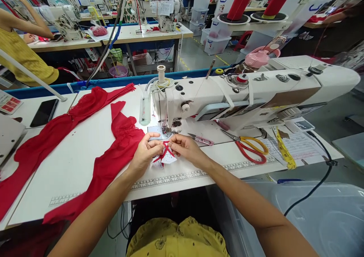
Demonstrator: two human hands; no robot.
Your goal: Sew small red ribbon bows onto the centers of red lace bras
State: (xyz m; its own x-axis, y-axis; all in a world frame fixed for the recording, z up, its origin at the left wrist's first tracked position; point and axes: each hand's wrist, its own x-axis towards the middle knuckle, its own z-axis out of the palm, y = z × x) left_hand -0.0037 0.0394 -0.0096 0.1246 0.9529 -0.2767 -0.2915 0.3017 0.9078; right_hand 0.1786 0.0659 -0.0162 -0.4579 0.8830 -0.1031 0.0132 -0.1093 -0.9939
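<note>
A small red strap (pixel 165 149) and white label (pixel 168 158) were pinched by both hands, left hand (pixel 145 151) and right hand (pixel 186 148), near the needle (pixel 165 130); aligning was judged underway, feeding under the foot being required next.

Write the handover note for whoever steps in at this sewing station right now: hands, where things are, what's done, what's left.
Left hand and right hand: both pinch a small white label with red strap between fingertips, just in front of the sewing machine needle area.
Red lace garment lies on the table by the left hand; a second red piece lies further left.
Thread snips and red and yellow scissors lie right of the hands; a yellow tape measure beyond them.
Done: label and strap are brought together in the hands.
Left: the piece is not yet under the needle; nothing visibly stitched.
</note>
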